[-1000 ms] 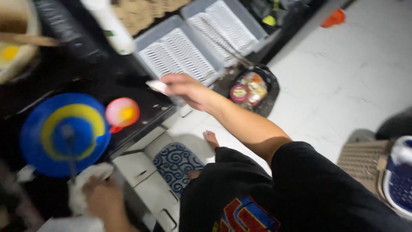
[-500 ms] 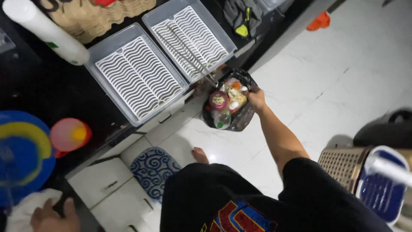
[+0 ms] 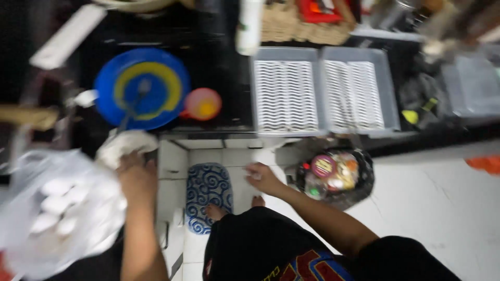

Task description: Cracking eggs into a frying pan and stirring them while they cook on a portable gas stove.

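Left hand point(image 3: 136, 174) rests closed on a white cloth point(image 3: 125, 147) at the desk point(image 3: 219, 112) edge, just below the blue plate point(image 3: 141, 88). Right hand point(image 3: 263, 178) hangs loosely open and empty over the floor, near the black rubbish bag point(image 3: 336, 177), not touching it.

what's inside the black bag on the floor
The black bag is open and packed with crumpled colourful wrappers and a round lid-like piece. The view is blurred, and anything beneath that top layer is covered.
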